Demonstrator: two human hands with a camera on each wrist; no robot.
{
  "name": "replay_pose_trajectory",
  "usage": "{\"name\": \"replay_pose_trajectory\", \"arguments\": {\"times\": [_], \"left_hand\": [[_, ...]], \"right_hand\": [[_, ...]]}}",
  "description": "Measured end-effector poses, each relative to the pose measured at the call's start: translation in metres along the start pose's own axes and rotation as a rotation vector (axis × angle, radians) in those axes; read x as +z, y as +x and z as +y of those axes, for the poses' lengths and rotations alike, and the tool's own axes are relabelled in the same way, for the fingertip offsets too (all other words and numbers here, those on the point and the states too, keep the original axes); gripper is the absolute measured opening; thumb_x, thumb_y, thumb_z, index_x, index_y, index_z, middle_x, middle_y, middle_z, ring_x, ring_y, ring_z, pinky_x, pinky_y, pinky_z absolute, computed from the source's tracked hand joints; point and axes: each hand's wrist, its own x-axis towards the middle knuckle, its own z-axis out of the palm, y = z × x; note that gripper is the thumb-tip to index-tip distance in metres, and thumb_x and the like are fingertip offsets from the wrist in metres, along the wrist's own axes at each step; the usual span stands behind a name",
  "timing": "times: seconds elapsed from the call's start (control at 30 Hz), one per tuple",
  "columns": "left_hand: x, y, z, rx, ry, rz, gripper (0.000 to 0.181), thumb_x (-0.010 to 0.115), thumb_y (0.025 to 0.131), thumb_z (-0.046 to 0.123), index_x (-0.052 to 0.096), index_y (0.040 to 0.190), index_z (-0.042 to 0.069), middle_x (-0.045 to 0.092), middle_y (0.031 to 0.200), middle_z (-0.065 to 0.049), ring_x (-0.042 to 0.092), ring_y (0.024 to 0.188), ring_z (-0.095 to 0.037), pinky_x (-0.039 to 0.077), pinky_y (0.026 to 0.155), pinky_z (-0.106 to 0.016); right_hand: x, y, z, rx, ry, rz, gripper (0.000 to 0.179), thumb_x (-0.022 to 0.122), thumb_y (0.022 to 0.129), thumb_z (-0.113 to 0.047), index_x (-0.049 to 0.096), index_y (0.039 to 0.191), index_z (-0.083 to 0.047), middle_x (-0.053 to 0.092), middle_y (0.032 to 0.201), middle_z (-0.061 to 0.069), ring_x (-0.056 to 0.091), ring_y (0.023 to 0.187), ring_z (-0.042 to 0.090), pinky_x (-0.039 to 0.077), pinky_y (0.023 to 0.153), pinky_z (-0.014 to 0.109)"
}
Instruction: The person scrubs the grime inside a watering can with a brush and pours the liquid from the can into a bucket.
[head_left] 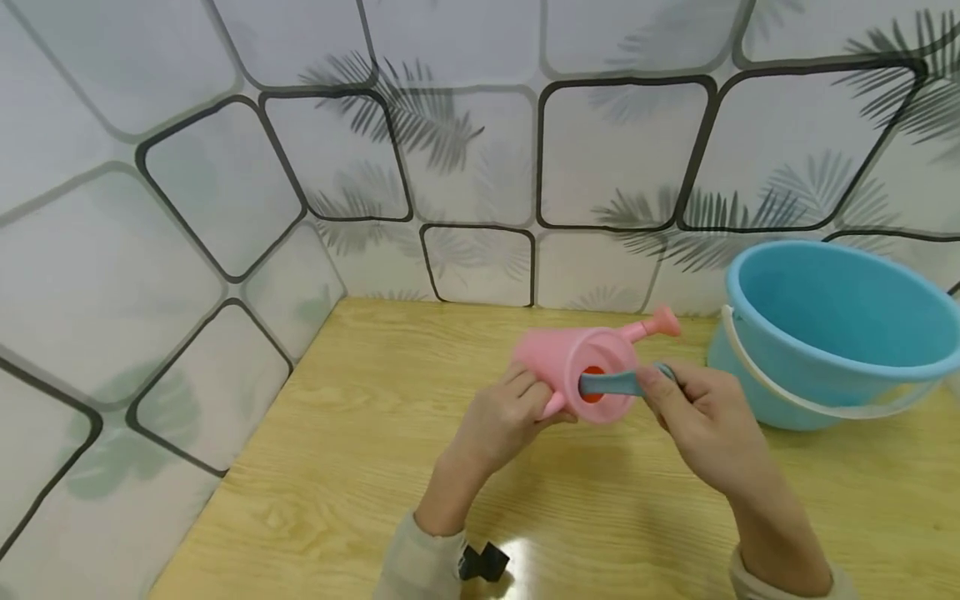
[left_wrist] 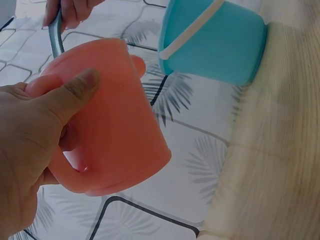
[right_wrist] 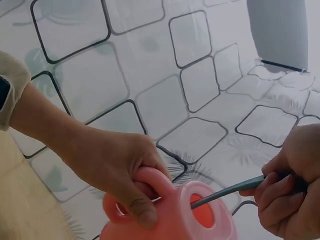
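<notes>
A pink watering can [head_left: 551, 346] is held tilted above the table, its round opening towards me and its spout pointing right. My left hand [head_left: 501, 421] grips the can's handle, with the thumb lying along the can's side in the left wrist view. In my right hand [head_left: 708, 429] is the end of a blue-grey handle [head_left: 618, 383], held between thumb and curled fingers. The handle runs through the opening into the can, so its far end is hidden and its kind cannot be told. Something orange-red [right_wrist: 203, 217] shows inside the opening.
A light blue bucket [head_left: 795, 367] with a white carry handle [head_left: 780, 383] stands on the wooden table [head_left: 322, 483] at the right. Patterned wall covering [head_left: 480, 150] rises behind the table and along its left side. A small black object [head_left: 483, 562] is by the left sleeve.
</notes>
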Motion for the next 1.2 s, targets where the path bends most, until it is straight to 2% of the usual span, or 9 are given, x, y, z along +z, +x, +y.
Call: {"name": "replay_pose_trajectory", "arguments": {"times": [0.13, 0.27, 0.37, 0.57, 0.7, 0.77, 0.93, 1.07, 1.2], "left_hand": [[-0.001, 0.001, -0.003, -0.025, -0.008, 0.002, 0.044, 0.084, 0.074, 0.036, 0.048, 0.069, 0.011, 0.048, 0.067, 0.001, 0.049, 0.068, -0.013, 0.043, 0.059, -0.015], [-0.005, -0.001, -0.008, -0.073, -0.045, -0.007, 0.045, 0.086, 0.072, 0.032, 0.048, 0.07, 0.01, 0.049, 0.068, 0.001, 0.049, 0.071, -0.013, 0.044, 0.061, -0.016], [-0.008, 0.0, -0.01, -0.076, -0.052, -0.012, 0.045, 0.086, 0.072, 0.031, 0.047, 0.071, 0.01, 0.047, 0.069, 0.001, 0.046, 0.071, -0.014, 0.042, 0.062, -0.016], [-0.01, 0.004, -0.01, -0.057, -0.061, 0.007, 0.043, 0.083, 0.074, 0.034, 0.048, 0.072, 0.01, 0.05, 0.068, 0.001, 0.047, 0.07, -0.013, 0.044, 0.064, -0.017], [-0.012, 0.005, -0.011, -0.099, -0.057, 0.041, 0.04, 0.084, 0.073, 0.033, 0.05, 0.072, 0.01, 0.052, 0.068, 0.001, 0.05, 0.069, -0.013, 0.047, 0.064, -0.017], [-0.013, 0.005, -0.012, -0.104, -0.032, 0.049, 0.04, 0.083, 0.074, 0.033, 0.05, 0.072, 0.011, 0.052, 0.068, 0.001, 0.05, 0.068, -0.014, 0.047, 0.062, -0.017], [-0.013, 0.004, -0.012, -0.091, 0.007, 0.037, 0.044, 0.084, 0.074, 0.035, 0.048, 0.071, 0.01, 0.052, 0.068, 0.0, 0.049, 0.067, -0.014, 0.045, 0.06, -0.017], [-0.012, 0.004, -0.01, -0.098, 0.01, 0.044, 0.046, 0.085, 0.072, 0.034, 0.047, 0.07, 0.01, 0.049, 0.066, 0.0, 0.047, 0.065, -0.014, 0.044, 0.058, -0.017], [-0.009, 0.007, -0.005, -0.058, 0.045, 0.042, 0.048, 0.084, 0.074, 0.039, 0.045, 0.068, 0.011, 0.045, 0.064, 0.002, 0.045, 0.064, -0.012, 0.041, 0.056, -0.015]], "right_hand": [[0.013, 0.001, 0.001, 0.065, -0.015, 0.004, 0.037, 0.056, 0.101, -0.006, 0.046, 0.065, -0.01, 0.033, 0.054, -0.005, 0.028, 0.044, 0.007, 0.023, 0.037, 0.028], [0.015, 0.0, 0.004, -0.027, -0.052, 0.019, 0.032, 0.059, 0.097, 0.0, 0.052, 0.069, -0.013, 0.03, 0.056, -0.006, 0.026, 0.046, 0.004, 0.021, 0.038, 0.026], [0.011, 0.0, 0.005, -0.078, 0.015, 0.037, 0.033, 0.058, 0.095, 0.008, 0.055, 0.071, -0.013, 0.029, 0.056, -0.002, 0.022, 0.045, 0.007, 0.018, 0.038, 0.028], [0.024, 0.004, 0.006, 0.008, 0.118, -0.011, 0.035, 0.053, 0.101, 0.0, 0.049, 0.067, -0.01, 0.033, 0.055, -0.001, 0.027, 0.046, 0.009, 0.023, 0.038, 0.029], [0.03, 0.002, -0.001, 0.055, 0.229, 0.123, 0.035, 0.05, 0.103, -0.003, 0.05, 0.068, -0.004, 0.036, 0.052, 0.001, 0.027, 0.042, 0.012, 0.018, 0.035, 0.031], [0.034, 0.0, -0.004, 0.092, 0.228, 0.158, 0.034, 0.05, 0.104, -0.006, 0.052, 0.069, -0.002, 0.039, 0.052, 0.0, 0.029, 0.041, 0.011, 0.02, 0.034, 0.031], [0.039, -0.002, -0.008, 0.233, 0.211, 0.087, 0.035, 0.05, 0.105, -0.016, 0.052, 0.073, -0.001, 0.04, 0.053, 0.0, 0.032, 0.042, 0.01, 0.024, 0.035, 0.03], [0.029, 0.0, -0.008, 0.217, 0.328, 0.096, 0.034, 0.051, 0.104, -0.011, 0.052, 0.073, 0.002, 0.033, 0.05, 0.003, 0.021, 0.04, 0.017, 0.013, 0.034, 0.033], [0.024, 0.004, -0.004, 0.184, 0.302, 0.054, 0.034, 0.053, 0.103, -0.009, 0.052, 0.07, 0.0, 0.031, 0.049, 0.002, 0.021, 0.041, 0.018, 0.013, 0.035, 0.033]]}}
